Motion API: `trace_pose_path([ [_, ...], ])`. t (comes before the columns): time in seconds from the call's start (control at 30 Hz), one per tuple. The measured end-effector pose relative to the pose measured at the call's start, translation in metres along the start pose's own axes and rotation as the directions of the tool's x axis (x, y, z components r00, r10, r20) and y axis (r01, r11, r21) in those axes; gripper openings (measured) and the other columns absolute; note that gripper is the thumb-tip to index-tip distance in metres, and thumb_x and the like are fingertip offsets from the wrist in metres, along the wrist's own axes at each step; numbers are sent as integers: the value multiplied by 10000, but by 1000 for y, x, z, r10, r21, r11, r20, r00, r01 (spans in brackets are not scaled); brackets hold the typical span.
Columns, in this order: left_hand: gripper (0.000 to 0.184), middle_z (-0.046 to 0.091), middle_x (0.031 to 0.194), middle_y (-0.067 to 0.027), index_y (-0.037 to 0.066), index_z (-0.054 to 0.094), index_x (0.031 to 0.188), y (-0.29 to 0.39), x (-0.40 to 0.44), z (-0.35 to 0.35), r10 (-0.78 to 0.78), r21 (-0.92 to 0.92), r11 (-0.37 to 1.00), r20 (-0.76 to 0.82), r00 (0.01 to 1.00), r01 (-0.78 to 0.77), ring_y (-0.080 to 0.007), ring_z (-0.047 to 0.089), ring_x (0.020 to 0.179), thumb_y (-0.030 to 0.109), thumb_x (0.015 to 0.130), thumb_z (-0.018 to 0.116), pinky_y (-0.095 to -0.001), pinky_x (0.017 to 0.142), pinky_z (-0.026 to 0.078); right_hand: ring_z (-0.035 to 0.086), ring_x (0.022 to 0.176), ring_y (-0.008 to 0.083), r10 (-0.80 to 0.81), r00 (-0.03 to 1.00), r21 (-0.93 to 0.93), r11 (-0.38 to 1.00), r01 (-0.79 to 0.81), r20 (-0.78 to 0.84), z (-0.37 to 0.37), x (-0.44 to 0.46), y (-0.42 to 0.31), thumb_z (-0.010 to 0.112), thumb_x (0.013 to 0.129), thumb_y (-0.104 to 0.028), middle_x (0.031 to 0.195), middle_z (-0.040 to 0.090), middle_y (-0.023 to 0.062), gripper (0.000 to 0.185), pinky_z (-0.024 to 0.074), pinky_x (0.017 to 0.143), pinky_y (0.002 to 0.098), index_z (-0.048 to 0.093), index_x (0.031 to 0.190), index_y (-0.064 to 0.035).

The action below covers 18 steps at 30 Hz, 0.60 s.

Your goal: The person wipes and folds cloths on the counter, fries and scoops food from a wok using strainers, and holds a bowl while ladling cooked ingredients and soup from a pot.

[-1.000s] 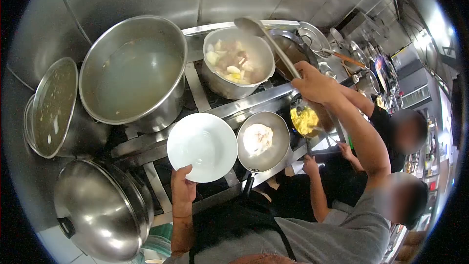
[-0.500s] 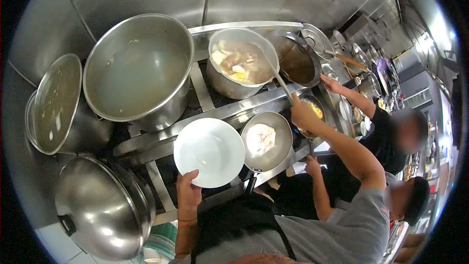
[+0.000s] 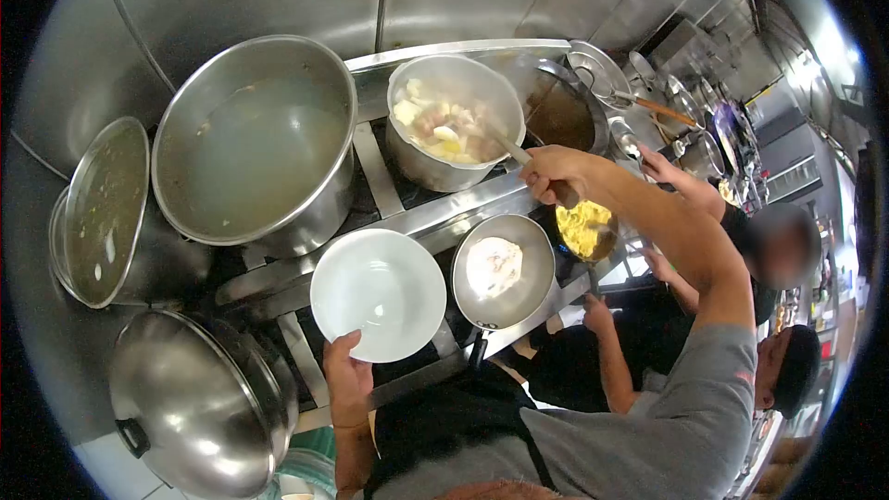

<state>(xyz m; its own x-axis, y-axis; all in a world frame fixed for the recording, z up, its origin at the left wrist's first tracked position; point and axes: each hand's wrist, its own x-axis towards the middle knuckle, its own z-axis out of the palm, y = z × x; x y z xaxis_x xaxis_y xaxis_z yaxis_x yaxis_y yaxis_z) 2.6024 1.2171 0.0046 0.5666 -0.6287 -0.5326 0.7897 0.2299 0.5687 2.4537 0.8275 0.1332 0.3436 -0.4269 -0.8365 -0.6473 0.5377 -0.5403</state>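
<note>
My left hand [image 3: 348,378] grips the near rim of a white bowl [image 3: 378,301], thumb over the edge. The bowl shows no food and is held above the front of the stove. My right hand [image 3: 554,174] is wrapped round the handle of a long ladle [image 3: 507,143]. Its lower end is hidden in a steaming pot [image 3: 400,150] with pale chunks and meat in broth. Right of the bowl, a frying pan [image 3: 530,301] holds a white, partly browned food [image 3: 494,268], its black handle toward me.
A large stockpot [image 3: 324,213] of cloudy liquid stands back left, near another pot [image 3: 139,241] and a domed lid [image 3: 190,407]. At right, a co-worker's hand [image 3: 599,317] holds a pan with yellow egg [image 3: 583,229]. Another person's hand [image 3: 662,167] is near a dark wok [image 3: 600,130].
My right hand has moved slightly up and left with the ladle. The bowl has shifted a little left. The pan of yellow egg shows more fully, and the other person's hand has left the wok's rim.
</note>
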Motion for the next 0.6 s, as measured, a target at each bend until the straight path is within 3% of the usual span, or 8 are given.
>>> trace_pose_path([
  [0.03,483,580,1155,-153,-38,480,1227,2,-1,2,1,-7,1000,10,1000,-1,-263,586,1061,126,779,549,-380,898,502,400,367,122,-1,1000,-8,1000,1,-1,-9,-6,-2,530,868,-78,547,429,8,144,365,329,255,430,772,-39],
  [0.1,479,571,1172,-157,-43,476,1231,3,-1,0,2,-9,1000,8,1000,-2,-268,573,1085,114,782,540,-390,929,487,382,367,88,51,992,254,964,-79,118,-20,-24,-4,492,903,-89,522,395,-20,189,336,308,243,404,738,-60],
  [0.13,476,569,1178,-151,-47,473,1231,2,2,-1,-1,-14,1000,18,1000,1,-268,569,1092,107,785,536,-394,936,484,382,367,88,49,991,249,965,-78,123,-26,-30,-5,492,903,-89,522,395,-20,189,336,308,243,404,738,-60],
  [0.2,473,567,1184,-146,-50,471,1231,1,4,0,-15,-5,1000,25,1000,15,-269,565,1099,101,787,531,-399,944,480,351,366,47,-31,964,349,935,-66,265,-35,-42,6,464,929,-109,540,373,-43,152,298,291,214,396,796,-81],
  [0.3,489,581,1157,-143,-50,470,1240,-2,10,7,-31,-16,999,1,1000,31,-250,587,1063,86,778,555,-363,893,503,347,372,22,-93,964,416,909,-20,250,-40,-55,19,451,937,-103,557,352,-48,90,271,274,187,384,878,-116],
  [0.43,510,567,1191,-145,-21,472,1247,-3,16,10,-67,64,996,38,997,64,-272,570,1096,136,771,562,-407,943,483,351,375,21,-204,933,579,815,-7,297,-53,-52,46,471,911,-54,613,375,-39,151,278,253,187,398,1009,-142],
  [0.5,518,565,1196,-146,-16,471,1252,-1,16,15,-93,93,992,50,994,88,-273,567,1101,140,767,567,-413,948,478,350,380,19,-232,924,552,834,27,305,-54,-52,53,476,899,-37,632,379,-35,230,294,256,189,402,1096,-130],
  [0.6,505,576,1154,-169,-72,459,1240,-1,12,27,-70,95,993,20,997,68,-255,599,1046,111,779,556,-362,870,521,346,387,22,-289,940,322,921,220,183,-48,-61,57,483,885,-24,633,372,-26,373,327,267,199,383,1238,-95],
])
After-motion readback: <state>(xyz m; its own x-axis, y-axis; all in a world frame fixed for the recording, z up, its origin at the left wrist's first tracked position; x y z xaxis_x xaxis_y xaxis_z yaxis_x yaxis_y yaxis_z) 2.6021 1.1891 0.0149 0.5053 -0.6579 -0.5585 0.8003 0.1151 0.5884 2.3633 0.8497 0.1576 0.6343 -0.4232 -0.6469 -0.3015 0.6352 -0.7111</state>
